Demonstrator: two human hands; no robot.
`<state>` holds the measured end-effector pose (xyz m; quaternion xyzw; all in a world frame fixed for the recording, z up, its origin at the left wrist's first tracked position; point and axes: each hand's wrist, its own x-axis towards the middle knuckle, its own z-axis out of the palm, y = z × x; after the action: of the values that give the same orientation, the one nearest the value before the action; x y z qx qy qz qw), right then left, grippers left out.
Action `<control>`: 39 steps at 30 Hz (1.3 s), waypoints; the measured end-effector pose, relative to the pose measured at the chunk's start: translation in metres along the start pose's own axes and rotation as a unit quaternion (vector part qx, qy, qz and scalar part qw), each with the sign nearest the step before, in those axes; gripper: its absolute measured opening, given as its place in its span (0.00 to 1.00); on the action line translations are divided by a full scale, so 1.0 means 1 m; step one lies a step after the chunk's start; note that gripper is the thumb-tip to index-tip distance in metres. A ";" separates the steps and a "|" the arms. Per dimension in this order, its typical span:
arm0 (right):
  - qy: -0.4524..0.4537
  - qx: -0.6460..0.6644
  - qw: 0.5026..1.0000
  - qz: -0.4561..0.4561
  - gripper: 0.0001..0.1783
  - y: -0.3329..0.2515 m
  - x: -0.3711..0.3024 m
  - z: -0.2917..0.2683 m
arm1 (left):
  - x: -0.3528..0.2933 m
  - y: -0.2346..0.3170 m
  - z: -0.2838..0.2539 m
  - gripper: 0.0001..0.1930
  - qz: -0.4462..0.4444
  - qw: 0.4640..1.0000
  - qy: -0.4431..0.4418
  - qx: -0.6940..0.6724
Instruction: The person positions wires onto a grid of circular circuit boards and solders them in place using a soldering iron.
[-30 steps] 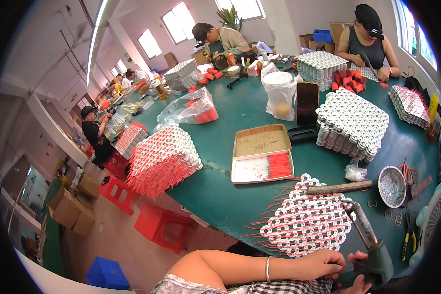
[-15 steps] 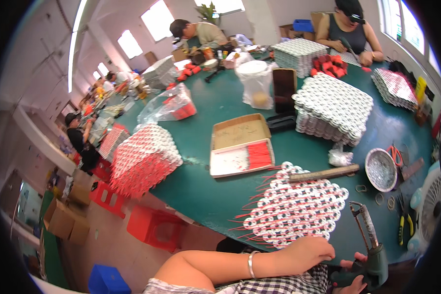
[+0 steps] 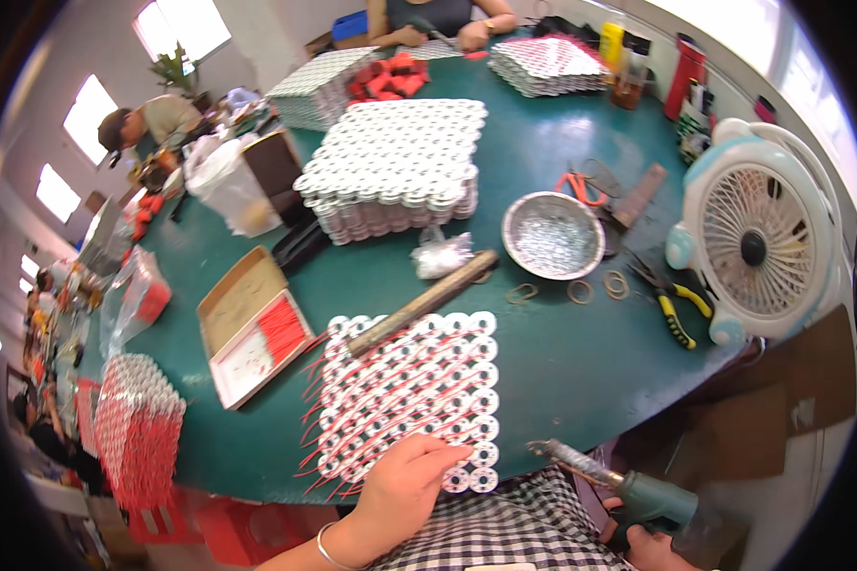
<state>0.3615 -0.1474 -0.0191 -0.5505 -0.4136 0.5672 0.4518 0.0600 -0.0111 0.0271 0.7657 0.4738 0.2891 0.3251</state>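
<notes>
The left hand (image 3: 405, 490) lies flat w/ fingertips on the near edge of the white ring mat (image 3: 409, 400), grip open, holding nothing. The mat lies on the green tabletop (image 3: 562, 352), a wood stick (image 3: 424, 303) across its far edge. The right hand (image 3: 655, 547) is wrapped round a glue gun (image 3: 628, 487), low by the tabletop edge.

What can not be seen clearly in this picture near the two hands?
- Right hand, head view: cut off by the lower edge and hidden under the glue gun; its grip cannot be judged.
- Near edge of the white disc mat: covered by the left hand.
- Contents of the metal bowl: too small.
</notes>
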 end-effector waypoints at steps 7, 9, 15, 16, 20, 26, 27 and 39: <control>0.019 -0.098 0.994 -0.049 0.24 0.018 -0.005 -0.004 | 0.001 -0.009 0.020 0.10 0.051 0.994 0.039 0.084; -0.002 -0.141 0.988 -0.071 0.25 0.015 0.000 0.001 | 0.004 -0.011 0.017 0.09 0.078 0.988 0.042 0.124; -0.082 -0.254 0.953 -0.142 0.28 0.008 0.017 -0.003 | -0.001 -0.016 0.028 0.07 0.094 0.974 0.055 0.198; -0.085 -0.255 0.953 -0.140 0.28 -0.001 0.024 -0.001 | -0.001 -0.016 0.028 0.07 0.091 0.975 0.056 0.196; -0.137 -0.298 0.930 -0.166 0.16 -0.021 0.035 0.006 | -0.002 -0.019 0.030 0.07 0.103 0.968 0.060 0.220; -0.099 -0.251 0.959 -0.084 0.23 -0.003 0.020 0.012 | -0.002 -0.023 0.033 0.07 0.109 0.974 0.058 0.191; -0.083 -0.320 0.931 -0.158 0.31 0.002 0.021 0.013 | -0.002 -0.024 0.034 0.05 0.111 0.974 0.058 0.191; -0.095 -0.254 0.959 -0.085 0.15 -0.017 0.033 0.018 | -0.002 -0.019 0.035 0.09 0.113 0.969 0.055 0.211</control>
<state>0.3452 -0.1112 -0.0102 -0.5535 -0.6305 0.4524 0.3025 0.0755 -0.0142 -0.0098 0.8486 0.4516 0.2590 0.0945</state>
